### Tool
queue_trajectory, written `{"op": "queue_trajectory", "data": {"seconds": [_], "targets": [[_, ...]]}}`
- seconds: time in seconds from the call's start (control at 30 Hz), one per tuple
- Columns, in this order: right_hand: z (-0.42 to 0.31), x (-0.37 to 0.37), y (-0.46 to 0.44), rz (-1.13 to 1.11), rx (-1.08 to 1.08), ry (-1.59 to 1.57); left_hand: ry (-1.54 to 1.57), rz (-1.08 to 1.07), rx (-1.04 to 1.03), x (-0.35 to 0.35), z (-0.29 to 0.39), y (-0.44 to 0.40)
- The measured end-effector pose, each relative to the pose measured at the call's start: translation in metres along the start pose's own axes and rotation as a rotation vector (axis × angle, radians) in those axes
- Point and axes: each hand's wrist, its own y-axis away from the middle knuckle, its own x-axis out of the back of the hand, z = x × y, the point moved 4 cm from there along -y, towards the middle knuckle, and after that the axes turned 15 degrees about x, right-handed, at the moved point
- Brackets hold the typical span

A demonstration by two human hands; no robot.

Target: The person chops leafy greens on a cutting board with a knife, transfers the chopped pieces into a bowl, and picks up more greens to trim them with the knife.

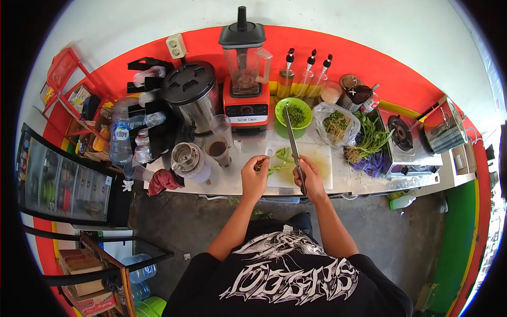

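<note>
My right hand [310, 178] is closed around the handle of a long knife [292, 132], its blade pointing away from me towards the bowl. Leafy green stems [275, 169] stick out from the closed fingers of my left hand [254, 177]. Both hands are over the near part of a white cutting board [322, 158]. More green pieces [285, 154] lie on the board between the hands. Beyond it stands a lime-green bowl [308, 125] holding chopped greens; the knife tip overlaps its near edge in this view.
A red blender [246, 100] stands behind the board. To the right are a plastic bag of greens [338, 124], loose leafy bunches [376, 132] and a gas stove [404, 140]. Glasses [217, 149], a steel-topped jar [187, 158] and a maroon cloth [163, 182] are on the left.
</note>
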Motion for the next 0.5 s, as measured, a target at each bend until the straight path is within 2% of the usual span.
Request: {"op": "queue_trajectory", "data": {"seconds": [0.13,0.2,0.3,0.5], "targets": [[-0.016,-0.005,0.014,-0.027,0.09,0.015,0.088,-0.055,0.106,-0.016,-0.002,-0.002],[-0.025,-0.014,0.019,-0.164,0.117,-0.007,0.105,-0.09,0.114,-0.024,-0.002,-0.001],[-0.024,-0.019,0.021,-0.206,0.112,0.065,0.151,-0.147,0.127,-0.035,0.001,0.002],[-0.017,-0.024,0.021,-0.176,0.126,-0.016,0.207,-0.234,0.129,-0.044,-0.001,0.006]]}}
